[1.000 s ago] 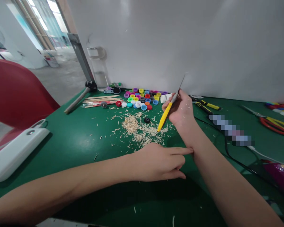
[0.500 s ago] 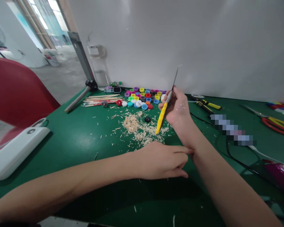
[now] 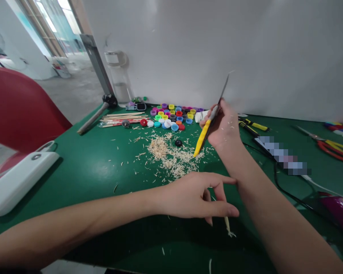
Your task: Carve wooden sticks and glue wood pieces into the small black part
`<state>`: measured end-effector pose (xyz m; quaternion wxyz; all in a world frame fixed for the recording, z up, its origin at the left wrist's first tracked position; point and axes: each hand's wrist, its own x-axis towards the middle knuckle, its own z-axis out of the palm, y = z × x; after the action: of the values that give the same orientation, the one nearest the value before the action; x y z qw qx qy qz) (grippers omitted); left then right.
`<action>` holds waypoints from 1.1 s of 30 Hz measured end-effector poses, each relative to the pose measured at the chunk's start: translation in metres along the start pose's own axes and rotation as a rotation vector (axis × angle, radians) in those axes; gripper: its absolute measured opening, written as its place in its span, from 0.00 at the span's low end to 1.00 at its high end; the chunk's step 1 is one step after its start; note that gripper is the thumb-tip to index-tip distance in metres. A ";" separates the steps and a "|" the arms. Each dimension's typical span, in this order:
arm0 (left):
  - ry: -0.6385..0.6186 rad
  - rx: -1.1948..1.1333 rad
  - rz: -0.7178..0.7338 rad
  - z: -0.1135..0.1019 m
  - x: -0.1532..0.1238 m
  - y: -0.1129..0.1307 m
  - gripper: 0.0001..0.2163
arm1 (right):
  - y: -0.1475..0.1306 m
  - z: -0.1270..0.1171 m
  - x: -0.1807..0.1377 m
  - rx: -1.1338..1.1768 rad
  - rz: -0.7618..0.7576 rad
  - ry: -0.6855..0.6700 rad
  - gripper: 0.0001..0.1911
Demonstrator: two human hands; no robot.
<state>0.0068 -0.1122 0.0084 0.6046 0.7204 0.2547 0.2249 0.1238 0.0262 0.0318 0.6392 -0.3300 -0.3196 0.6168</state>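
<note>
Yellow knife (image 3: 202, 138), in right grip (image 3: 226, 123), pixelated label (image 3: 280, 153)

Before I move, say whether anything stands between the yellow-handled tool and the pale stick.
Yes: in this view, the left hand lies between the yellow-handled tool in the right hand and the pale stick, partly hiding the stick.

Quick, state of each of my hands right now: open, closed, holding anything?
Left hand: index finger extended; a pale wooden stick shows past the thumb, but whether it's gripped can't be told.
Right hand: closed around a yellow-handled knife.
</note>
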 end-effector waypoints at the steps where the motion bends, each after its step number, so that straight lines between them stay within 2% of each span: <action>1: 0.006 -0.056 -0.018 0.000 0.000 0.000 0.14 | 0.000 -0.001 0.001 0.000 -0.016 0.006 0.14; 12: 0.034 -0.400 -0.078 0.007 0.002 -0.003 0.13 | 0.001 0.000 0.005 -0.075 -0.101 0.011 0.15; 15: 0.025 -0.424 -0.084 0.009 0.004 -0.002 0.13 | 0.001 0.002 0.002 -0.074 -0.103 0.008 0.14; 24: -0.016 -0.476 0.014 0.013 0.010 -0.008 0.11 | 0.000 0.010 -0.007 -0.135 -0.109 -0.062 0.13; 33: -0.029 -0.457 0.036 0.012 0.010 -0.008 0.09 | 0.000 0.017 -0.013 -0.127 -0.104 -0.224 0.14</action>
<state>0.0214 -0.1132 -0.0016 0.7516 0.5723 0.1755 0.2771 0.1094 0.0141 0.0412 0.6084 -0.2818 -0.4441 0.5943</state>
